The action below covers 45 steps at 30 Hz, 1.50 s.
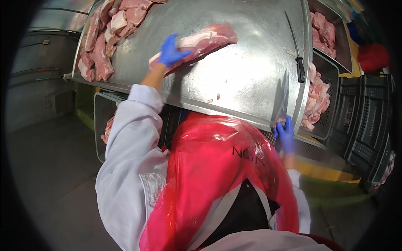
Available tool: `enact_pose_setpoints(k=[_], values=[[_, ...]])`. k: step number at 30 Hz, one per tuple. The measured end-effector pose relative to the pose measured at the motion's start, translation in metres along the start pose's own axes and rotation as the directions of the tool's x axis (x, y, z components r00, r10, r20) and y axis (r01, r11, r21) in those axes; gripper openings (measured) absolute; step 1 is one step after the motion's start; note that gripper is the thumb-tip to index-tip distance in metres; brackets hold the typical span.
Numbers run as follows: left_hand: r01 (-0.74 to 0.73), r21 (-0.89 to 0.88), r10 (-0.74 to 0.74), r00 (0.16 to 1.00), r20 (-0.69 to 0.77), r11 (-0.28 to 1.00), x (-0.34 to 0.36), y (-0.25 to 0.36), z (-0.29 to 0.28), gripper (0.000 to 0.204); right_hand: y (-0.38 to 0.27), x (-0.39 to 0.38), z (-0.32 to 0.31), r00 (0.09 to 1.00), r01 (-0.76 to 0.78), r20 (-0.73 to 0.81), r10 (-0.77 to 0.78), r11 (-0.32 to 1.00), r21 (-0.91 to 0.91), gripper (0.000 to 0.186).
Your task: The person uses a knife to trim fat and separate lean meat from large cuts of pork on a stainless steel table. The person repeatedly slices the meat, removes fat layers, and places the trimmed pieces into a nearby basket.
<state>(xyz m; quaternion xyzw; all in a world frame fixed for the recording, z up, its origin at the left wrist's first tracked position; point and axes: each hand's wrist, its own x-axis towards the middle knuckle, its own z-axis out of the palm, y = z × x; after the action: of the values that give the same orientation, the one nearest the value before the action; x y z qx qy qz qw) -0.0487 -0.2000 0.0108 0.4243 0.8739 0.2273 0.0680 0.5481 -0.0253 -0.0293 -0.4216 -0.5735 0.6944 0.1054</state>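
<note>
A long pink slab of pork loin (213, 37) with a pale fat layer lies slantwise on the steel table (247, 71). My left hand (171, 51), in a blue glove, grips its near left end, thumb spread across the top. At the table's front right edge, my right hand (285, 134), also gloved in blue, is closed around a knife (284, 94). Its blade points away from me over the table; the handle is hidden by the fingers. A second, black-handled knife (300, 69) lies along the table's right side, touched by neither hand.
More pork pieces (102, 52) are heaped at the table's far left. On the right stand a bin of meat (324, 35) and a grey crate of trimmings (317, 98), with black crates (360, 117) beyond. Another grey crate (100, 138) sits below the table's left edge.
</note>
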Motion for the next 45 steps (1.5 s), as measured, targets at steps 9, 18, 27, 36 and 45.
enact_pose_setpoints(k=[9,18,27,36,45], values=[[-0.166,0.253,0.156,0.986,0.060,0.953,-0.033,-0.047,0.017,0.105,-0.143,0.248,0.164,0.939,0.339,0.127,-0.320,0.794,-0.504,0.075],[-0.206,0.181,0.189,0.976,0.109,0.962,-0.035,-0.060,0.008,0.097,-0.169,0.253,0.176,0.955,0.239,0.290,-0.054,0.720,-0.651,0.068],[-0.329,0.120,0.307,0.936,0.171,0.937,-0.011,-0.066,0.015,0.096,-0.169,0.260,0.208,0.986,0.076,0.164,0.014,0.844,-0.531,0.077],[-0.338,0.065,0.319,0.925,0.208,0.939,-0.012,-0.046,0.023,0.098,-0.147,0.250,0.208,0.989,0.103,0.146,-0.038,0.875,-0.472,0.076],[-0.251,0.126,0.221,0.952,0.212,0.960,-0.031,-0.004,0.029,0.100,-0.144,0.211,0.219,0.984,0.003,0.175,0.017,0.994,-0.113,0.078]])
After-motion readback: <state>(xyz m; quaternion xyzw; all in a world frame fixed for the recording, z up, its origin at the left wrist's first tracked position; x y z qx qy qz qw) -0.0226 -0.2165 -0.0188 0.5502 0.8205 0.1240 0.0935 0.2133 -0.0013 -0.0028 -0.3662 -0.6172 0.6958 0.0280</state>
